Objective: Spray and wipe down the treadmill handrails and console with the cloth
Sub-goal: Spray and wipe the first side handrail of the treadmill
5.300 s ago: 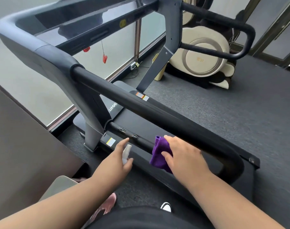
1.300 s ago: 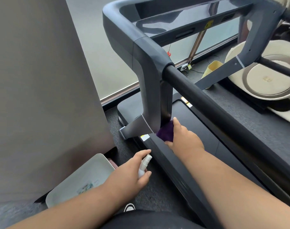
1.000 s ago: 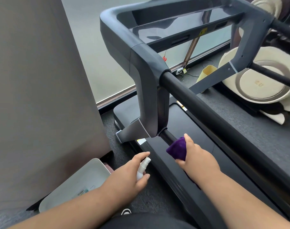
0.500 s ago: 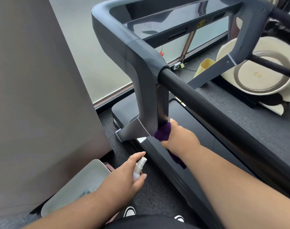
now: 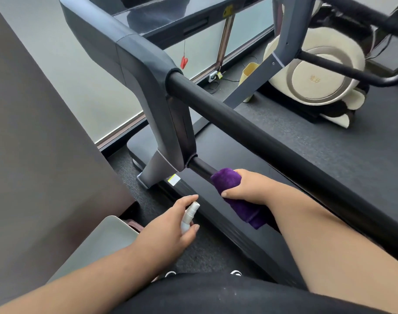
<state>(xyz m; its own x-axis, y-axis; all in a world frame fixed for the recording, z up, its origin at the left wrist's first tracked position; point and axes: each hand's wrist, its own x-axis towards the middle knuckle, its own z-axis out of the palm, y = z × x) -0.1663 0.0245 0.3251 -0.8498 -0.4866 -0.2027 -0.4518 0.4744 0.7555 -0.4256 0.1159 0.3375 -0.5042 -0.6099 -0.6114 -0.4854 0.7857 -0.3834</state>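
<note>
Wrapping lower rail point(image 5: 201, 167), cloth point(image 5: 227, 180) under right hand point(image 5: 250, 189)

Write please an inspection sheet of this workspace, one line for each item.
Surface: dark carpet floor.
Job's things: purple cloth wrapped on lower handrail; spray bottle; upper handrail; console.
Clutter: pale tray on floor.
Hands: left hand holds bottle; right hand grips cloth.
Cables: thin wire near window base.
Surroundings: cream exercise machine; brown panel.
</note>
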